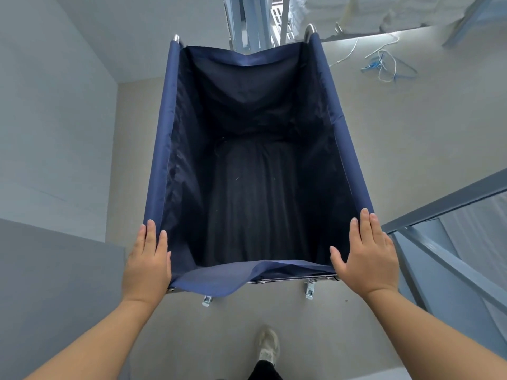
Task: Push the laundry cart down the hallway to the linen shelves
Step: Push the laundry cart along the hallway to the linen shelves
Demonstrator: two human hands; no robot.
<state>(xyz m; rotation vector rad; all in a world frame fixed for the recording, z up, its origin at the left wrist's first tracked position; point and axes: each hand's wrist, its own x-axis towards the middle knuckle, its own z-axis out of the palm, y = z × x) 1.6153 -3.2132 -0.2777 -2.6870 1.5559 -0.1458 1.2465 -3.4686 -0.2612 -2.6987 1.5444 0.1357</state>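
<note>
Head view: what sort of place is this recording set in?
Probably a laundry or linen storage area. An empty blue fabric laundry cart is under both hands, stacked white linens sit ahead, and wire hangers lie on the floor.

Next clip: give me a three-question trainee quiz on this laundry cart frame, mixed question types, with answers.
1. True or false: the laundry cart holds folded towels.
2. Where do the left hand and right hand rest? A) near corners of the cart rim B) inside the bag C) on the far rail
3. What loose items lie on the floor ahead to the right?

Key:
1. False; the bag looks empty.
2. A
3. Wire hangers.
</note>
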